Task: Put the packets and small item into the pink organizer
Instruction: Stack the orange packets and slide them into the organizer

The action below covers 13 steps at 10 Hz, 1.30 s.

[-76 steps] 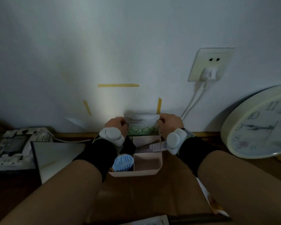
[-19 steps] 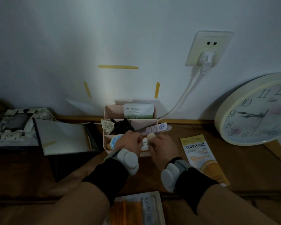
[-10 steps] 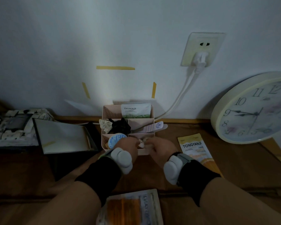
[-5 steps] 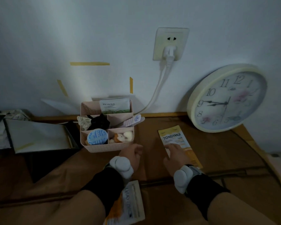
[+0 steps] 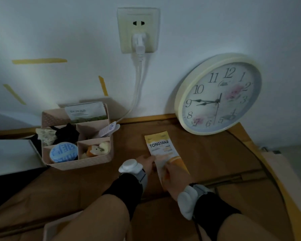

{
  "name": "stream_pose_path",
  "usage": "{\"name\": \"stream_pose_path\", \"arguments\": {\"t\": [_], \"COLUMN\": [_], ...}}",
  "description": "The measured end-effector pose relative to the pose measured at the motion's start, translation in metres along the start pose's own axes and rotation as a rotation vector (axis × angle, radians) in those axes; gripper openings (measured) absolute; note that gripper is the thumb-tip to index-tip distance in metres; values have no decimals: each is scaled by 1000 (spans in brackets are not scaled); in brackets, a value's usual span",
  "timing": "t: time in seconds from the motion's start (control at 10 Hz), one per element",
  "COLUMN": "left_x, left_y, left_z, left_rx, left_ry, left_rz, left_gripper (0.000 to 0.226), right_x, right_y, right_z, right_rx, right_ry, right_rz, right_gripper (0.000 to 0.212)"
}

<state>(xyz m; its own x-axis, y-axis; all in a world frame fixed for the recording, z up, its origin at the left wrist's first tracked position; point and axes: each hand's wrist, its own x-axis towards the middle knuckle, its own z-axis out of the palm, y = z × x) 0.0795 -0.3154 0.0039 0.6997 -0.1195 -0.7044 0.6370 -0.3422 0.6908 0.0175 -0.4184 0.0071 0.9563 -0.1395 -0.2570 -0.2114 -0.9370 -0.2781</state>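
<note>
The pink organizer [image 5: 80, 163] stands at the left against the wall. It holds a green-and-white packet [image 5: 86, 112] upright in the back slot, a black item [image 5: 66, 133], a blue-lidded cup [image 5: 63, 152] and a small white-and-orange toy [image 5: 97, 149]. A yellow TONGYANJI packet [image 5: 161, 146] lies flat on the brown surface to its right. My left hand [image 5: 147, 162] pinches the packet's near left edge. My right hand [image 5: 174, 176] grips its lower end, covering that part.
A round wall clock [image 5: 219, 94] leans against the wall at the right. A white plug and cable [image 5: 139, 49] hang from the socket above. A grey flat board [image 5: 12, 153] lies left of the organizer. A light packet edge [image 5: 49, 230] shows under my left forearm.
Both hands left the organizer's front slot, leaving the small toy in it, and moved right onto the yellow packet. My view swung right, so the organizer shifted left.
</note>
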Motion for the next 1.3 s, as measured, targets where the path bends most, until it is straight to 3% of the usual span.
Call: {"name": "stream_pose_path", "arguments": {"t": [0.1,0.2,0.3,0.4,0.5,0.7,0.8,0.9,1.0,1.1,1.2,1.3], "left_x": [-1,1,-12,-16,-39,-60,-66,-68,-65,-68,-67,-64], "left_y": [3,-2,1,-2,-2,-32,-54,-71,-85,-95,-109,-108], "left_z": [8,5,-16,-30,-50,-82,-105,-122,-146,-155,-158,-161], "left_rx": [69,147,182,173,109,150,127,175,753,1039,1290,1301], "left_ry": [-13,0,15,2,23,7,15,63,100,16,-13,-29], "left_rz": [47,77,108,135,148,56,59,69,157,151,85,1], "left_gripper": [29,28,30,28,27,18,24,24,32,47,67,68], "right_x": [-2,-1,4,8,6,-5,-14,-22,-30,-31,-38,-41], "right_y": [1,13,15,5,-18,-43,-50,-61,-70,-71,-78,-82], "right_z": [-7,-15,-22,-28,-31,-6,18,23,30,40,35,33], "right_rx": [11,301,462,693,823,693,666,673,686,848,725,663], "right_ry": [-60,-187,72,140,58,-127,-212,-221,-195,-212,-191,-151], "right_rz": [-26,113,149,180,219,224,173,139,174,339,412,430], "right_gripper": [33,40,52,59,40,27,21,29,35,33,37,36]}}
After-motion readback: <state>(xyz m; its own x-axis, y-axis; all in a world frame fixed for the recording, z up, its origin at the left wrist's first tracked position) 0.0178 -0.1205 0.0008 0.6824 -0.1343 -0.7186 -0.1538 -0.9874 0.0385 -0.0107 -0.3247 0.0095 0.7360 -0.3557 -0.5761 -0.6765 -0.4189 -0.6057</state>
